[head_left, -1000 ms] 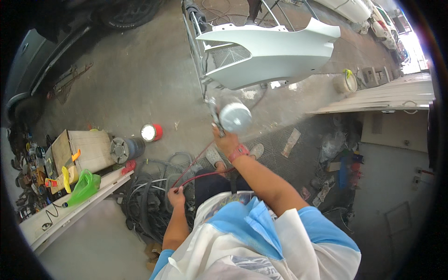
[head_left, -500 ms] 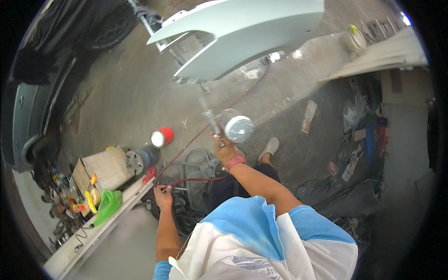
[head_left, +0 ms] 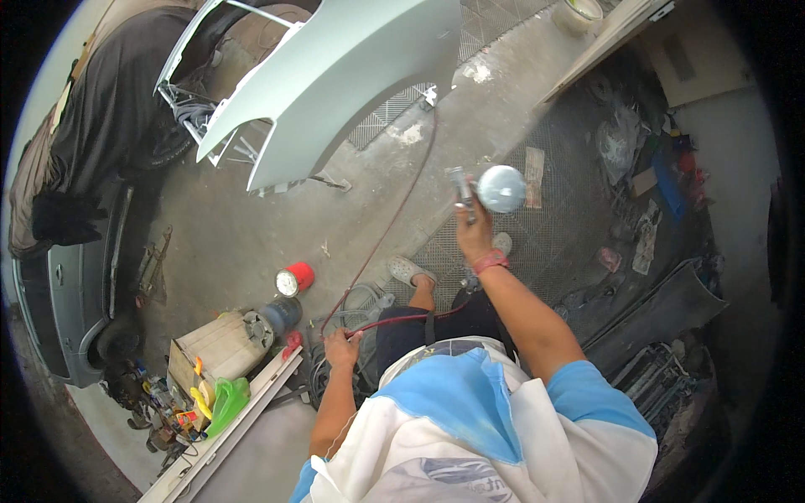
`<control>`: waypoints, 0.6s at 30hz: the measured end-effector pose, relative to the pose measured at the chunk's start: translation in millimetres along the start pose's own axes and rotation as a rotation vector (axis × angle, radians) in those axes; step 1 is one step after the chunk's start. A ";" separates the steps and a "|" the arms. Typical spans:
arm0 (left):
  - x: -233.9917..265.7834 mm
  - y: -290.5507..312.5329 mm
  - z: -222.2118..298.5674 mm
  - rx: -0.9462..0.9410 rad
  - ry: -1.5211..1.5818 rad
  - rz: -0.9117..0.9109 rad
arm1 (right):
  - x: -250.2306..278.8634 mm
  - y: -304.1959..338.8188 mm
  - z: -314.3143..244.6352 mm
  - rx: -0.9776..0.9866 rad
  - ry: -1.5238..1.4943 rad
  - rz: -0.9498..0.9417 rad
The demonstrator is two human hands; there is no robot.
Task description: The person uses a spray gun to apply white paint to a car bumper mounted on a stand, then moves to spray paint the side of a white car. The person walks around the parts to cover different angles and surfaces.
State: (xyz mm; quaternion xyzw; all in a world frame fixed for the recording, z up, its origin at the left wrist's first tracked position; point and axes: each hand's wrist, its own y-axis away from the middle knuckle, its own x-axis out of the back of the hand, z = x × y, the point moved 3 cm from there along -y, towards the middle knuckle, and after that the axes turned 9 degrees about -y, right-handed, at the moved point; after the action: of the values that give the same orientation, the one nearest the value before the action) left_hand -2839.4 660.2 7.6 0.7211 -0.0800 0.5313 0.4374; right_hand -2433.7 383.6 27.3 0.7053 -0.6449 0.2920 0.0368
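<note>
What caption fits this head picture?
Right hand raises a silver spray gun near a white car fender; left hand holds its red hose.

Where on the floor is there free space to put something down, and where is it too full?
Bare concrete lies between the pale car panel, the red can and the hose. It is crowded around the cardboard box at lower left, and along the right wall among scraps.

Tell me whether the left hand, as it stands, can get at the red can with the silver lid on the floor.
Probably not without stooping: the left hand grips the thin red hose near the waist, while the red can with the silver lid sits apart, farther out on the concrete floor. Nothing lies between them.
</note>
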 end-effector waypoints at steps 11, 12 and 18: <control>11.9 41.9 173.6 -0.112 -0.105 -0.163 | 176.8 -35.3 95.8 -0.533 -0.462 -0.041; 14.0 42.6 194.2 -0.120 -0.110 -0.193 | 177.7 -43.4 105.3 -0.469 -0.460 -0.031; 28.5 37.3 314.8 -0.334 -0.008 -0.093 | 181.3 -80.6 178.7 -0.230 -0.319 -0.117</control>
State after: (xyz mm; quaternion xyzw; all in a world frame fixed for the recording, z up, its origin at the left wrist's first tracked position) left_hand -2629.7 422.3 35.2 0.6435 -0.1356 0.4870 0.5748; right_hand -2293.9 159.4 -11.0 0.7701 -0.6295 0.0985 0.0314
